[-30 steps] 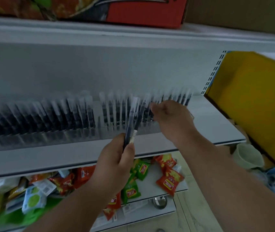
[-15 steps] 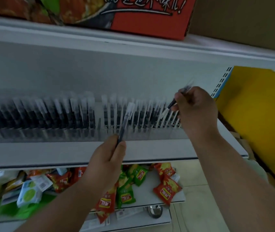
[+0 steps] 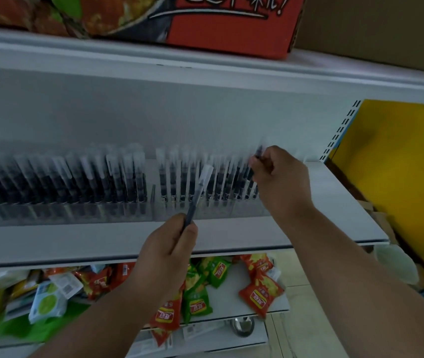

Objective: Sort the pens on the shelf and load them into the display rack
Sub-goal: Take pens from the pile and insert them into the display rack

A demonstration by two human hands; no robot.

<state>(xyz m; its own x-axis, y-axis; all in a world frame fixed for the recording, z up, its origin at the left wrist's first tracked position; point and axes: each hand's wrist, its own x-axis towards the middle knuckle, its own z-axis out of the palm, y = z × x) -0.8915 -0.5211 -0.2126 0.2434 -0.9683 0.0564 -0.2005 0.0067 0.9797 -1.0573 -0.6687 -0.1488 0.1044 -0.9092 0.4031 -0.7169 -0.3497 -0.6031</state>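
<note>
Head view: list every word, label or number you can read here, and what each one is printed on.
Red carton on the top shelf: white brush-style characters, cut off by the frame's edge; only a closing "!" reads.
Red snack packets and green snack packets on the lower shelf: yellow label panels, print too small to read.
White packet: a code patch, unreadable.
Pens in the display rack: blurred, no text legible.
</note>
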